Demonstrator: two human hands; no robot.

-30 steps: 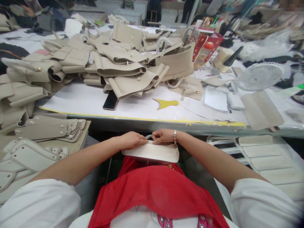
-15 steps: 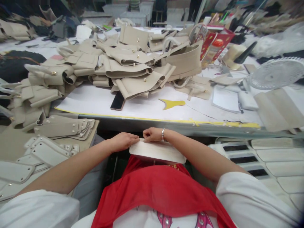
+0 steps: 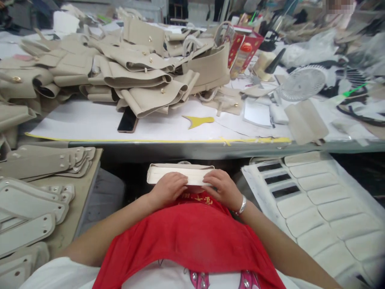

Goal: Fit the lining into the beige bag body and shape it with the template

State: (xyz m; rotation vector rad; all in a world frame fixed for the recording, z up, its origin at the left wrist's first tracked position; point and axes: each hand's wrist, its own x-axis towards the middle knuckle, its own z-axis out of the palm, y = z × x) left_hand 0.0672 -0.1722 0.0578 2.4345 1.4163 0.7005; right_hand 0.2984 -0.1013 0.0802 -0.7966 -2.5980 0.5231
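A long cream bag piece [image 3: 168, 169], with a pale flat face and a thin folded rim, lies in front of my red apron. My left hand [image 3: 171, 186] curls its fingers over the near edge, left of the middle. My right hand [image 3: 221, 188], with a silver bracelet at the wrist, grips the same edge further right, the fingertips resting on the pale face. A short gap separates the two hands. Both thumbs and the underside of the piece are hidden.
Beige bag bodies [image 3: 147, 76] are heaped on the white-topped table [image 3: 162, 130], near a phone [image 3: 128, 120] and a yellow scrap [image 3: 198, 121]. Riveted straps [image 3: 33, 200] lie on a board at left. Cream padded pieces [image 3: 325, 194] fill a board at right. A fan [image 3: 303, 82] stands behind.
My hands have shifted from the far edge of the bag piece to its near edge. The piece has turned, showing its pale face and rim. My view has swung right.
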